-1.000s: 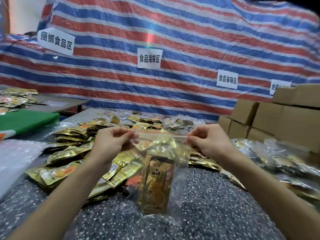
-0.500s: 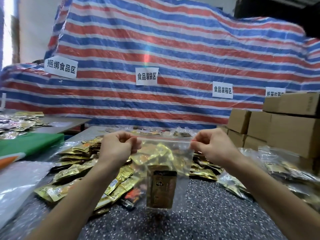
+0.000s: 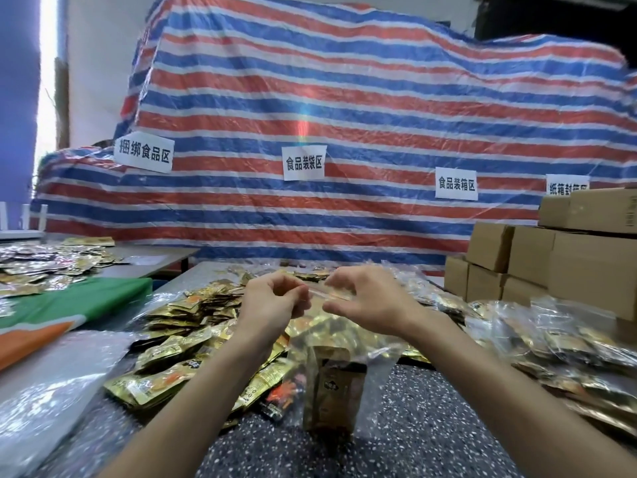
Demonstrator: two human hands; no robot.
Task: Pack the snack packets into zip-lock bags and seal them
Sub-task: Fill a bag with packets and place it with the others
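we pinched the bag (image 3: pixel 375 367) at its top with our left hand (image 3: pixel 272 303) and right hand (image 3: pixel 367 301), above the table (image 3: pixel 431 426); our fingers (image 3: pixel 348 276) hid the seal, and the packets (image 3: pixel 332 391) inside looked blurred.

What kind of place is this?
Probably a makeshift food-packing workshop: paper zone signs on a striped tarp, heaps of snack packets, stacked cardboard boxes. Left hand and right hand pinch the seal of a zip-lock bag.

Was a speckled counter (image 3: pixel 435 430); bore a heap of packets (image 3: pixel 188 343) at left, filled bags (image 3: pixel 565 346) at right, boxes (image 3: pixel 524 257) far right, clear film (image 3: pixel 51 401) near left.
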